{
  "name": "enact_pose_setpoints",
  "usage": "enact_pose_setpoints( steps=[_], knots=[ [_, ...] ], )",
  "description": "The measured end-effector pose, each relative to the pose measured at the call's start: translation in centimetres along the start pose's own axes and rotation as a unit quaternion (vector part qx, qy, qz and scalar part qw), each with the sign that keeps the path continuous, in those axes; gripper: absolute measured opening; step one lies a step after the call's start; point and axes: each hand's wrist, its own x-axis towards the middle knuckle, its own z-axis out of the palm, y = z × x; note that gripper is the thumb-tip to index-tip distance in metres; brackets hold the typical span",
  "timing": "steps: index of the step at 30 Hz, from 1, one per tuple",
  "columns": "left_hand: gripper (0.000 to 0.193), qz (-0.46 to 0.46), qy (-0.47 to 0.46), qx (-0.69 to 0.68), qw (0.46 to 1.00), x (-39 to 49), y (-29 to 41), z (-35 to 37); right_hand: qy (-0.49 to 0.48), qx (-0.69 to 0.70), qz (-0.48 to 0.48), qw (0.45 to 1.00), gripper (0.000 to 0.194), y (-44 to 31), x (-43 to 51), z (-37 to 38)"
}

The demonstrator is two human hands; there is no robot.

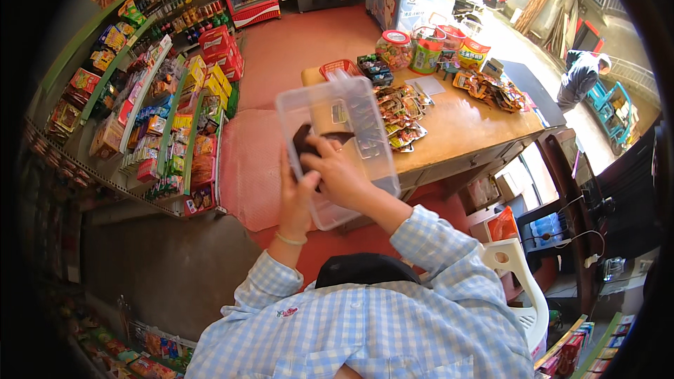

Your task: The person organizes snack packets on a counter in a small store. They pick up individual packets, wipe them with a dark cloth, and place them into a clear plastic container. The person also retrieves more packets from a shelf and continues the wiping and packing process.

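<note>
A clear plastic box [388, 163] is held tilted in front of my body, its inside facing me. My left hand [296, 197], with a pale band at the wrist, grips the box along its left wall, thumb over the rim. My right hand [339, 171] reaches into the box, fingers bent over a dark brown cloth-like piece [302, 139] pressed to its inner left side. Blur and the fingers hide part of that dark piece. Through the clear bottom, the wooden desk [447, 131] shows beyond the box.
On the desk are snack packets [400, 113], more packets [489, 89], a candy jar [396, 50] and a red basket [339, 68]. Stocked shelves [158, 116] line the left. A white plastic chair [518, 279] stands close at my right. Outside, a person [582, 79] bends beside a blue cart [608, 113].
</note>
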Motion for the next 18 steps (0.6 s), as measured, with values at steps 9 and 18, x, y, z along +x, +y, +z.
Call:
enact_pose_setpoints(
  steps=[9, 18],
  knots=[
    [0.049, -0.016, 0.242, -0.138, 0.960, 1.9, 3.8, -8.8, 0.191, 0.159, 0.003, 0.969, 0.028, -2.8, -2.6, -10.9],
    [0.069, -0.259, -0.228, -0.255, 0.903, 0.1, 0.9, -2.9, 0.296, 0.142, -0.013, 0.944, 0.047, -0.5, -6.5, -6.9]
  ],
)
